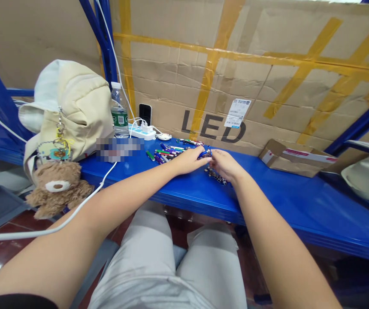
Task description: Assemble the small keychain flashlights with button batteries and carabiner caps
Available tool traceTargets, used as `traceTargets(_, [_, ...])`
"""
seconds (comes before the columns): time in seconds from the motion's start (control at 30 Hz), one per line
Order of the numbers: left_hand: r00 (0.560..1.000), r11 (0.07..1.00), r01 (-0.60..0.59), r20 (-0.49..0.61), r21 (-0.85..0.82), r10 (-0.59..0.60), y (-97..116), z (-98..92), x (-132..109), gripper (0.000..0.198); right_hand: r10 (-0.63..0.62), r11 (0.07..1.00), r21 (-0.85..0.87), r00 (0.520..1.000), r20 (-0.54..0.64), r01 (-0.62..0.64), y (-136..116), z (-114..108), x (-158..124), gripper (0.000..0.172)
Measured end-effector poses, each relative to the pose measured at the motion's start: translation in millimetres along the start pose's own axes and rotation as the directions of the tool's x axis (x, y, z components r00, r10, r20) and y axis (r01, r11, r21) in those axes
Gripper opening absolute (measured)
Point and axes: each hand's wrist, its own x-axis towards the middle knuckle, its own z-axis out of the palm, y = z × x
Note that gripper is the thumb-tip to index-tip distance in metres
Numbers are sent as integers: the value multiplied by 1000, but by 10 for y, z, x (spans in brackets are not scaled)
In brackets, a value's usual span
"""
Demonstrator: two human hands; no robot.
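Note:
Both my hands meet over a blue metal shelf (277, 195). My left hand (189, 159) is closed around a small blue pen-like item (205, 152), its fingers curled. My right hand (225, 165) pinches at the same item's end, fingers pressed together. Just behind and left of my hands lies a pile of several small coloured pen-like pieces (168, 152), green, purple, blue and red. Under my right hand sits a short heap of dark metal clips or chain (216, 176).
A cream backpack (75, 107) with a teddy bear charm (57, 186) stands at the left. A water bottle (119, 111), a white power strip (142, 131) and a cable are behind. A small cardboard box (295, 158) lies at right. A large taped "LED" carton (252, 73) forms the back wall.

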Motion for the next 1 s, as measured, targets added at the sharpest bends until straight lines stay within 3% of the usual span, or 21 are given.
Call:
traceTargets(0.17, [999, 996, 43, -38, 74, -40, -19, 14, 2, 24, -48, 989, -145, 991, -122, 30, 68, 77, 68, 24])
traceTargets(0.3, [994, 994, 64, -95, 89, -55, -65, -12, 30, 18, -220, 917, -381, 948, -231, 120, 35, 50, 43, 16])
traceTargets(0.33, [991, 994, 78, -111, 70, -70, -80, -28, 36, 18, -287, 882, -443, 929, -235, 161, 23, 42, 27, 23])
traceTargets(0.4, [990, 994, 102, -104, 31, -98, -108, -72, 39, 19, -426, 773, -566, 895, -131, 285, 6, 27, -6, 40])
traceTargets(0.47, [993, 994, 111, -38, 11, -110, -130, -121, 31, 18, -495, 626, -658, 865, 78, 418, 1, 12, -31, 41])
traceTargets(0.53, [993, 993, 117, 29, 15, -117, -145, -159, 20, 19, -475, 493, -723, 846, 241, 483, 2, 0, -43, 31])
traceTargets(0.6, [991, 992, 119, 56, 35, -121, -155, -177, 13, 22, -415, 409, -780, 858, 302, 473, -4, -3, -51, 25])
traceTargets(0.7, [992, 993, 109, 55, 54, -112, -168, -176, 15, 25, -335, 276, -872, 891, 307, 404, -35, 31, -75, 24])
traceTargets(0.87, [994, 995, 102, 41, -7, -102, -163, -166, 22, 26, -283, -49, -957, 915, 289, 287, -79, 181, -129, 33])
traceTargets(1.0, [992, 993, 108, 66, -48, -105, -147, -175, 17, 28, -291, -95, -967, 923, 252, 235, -83, 245, -129, 35])
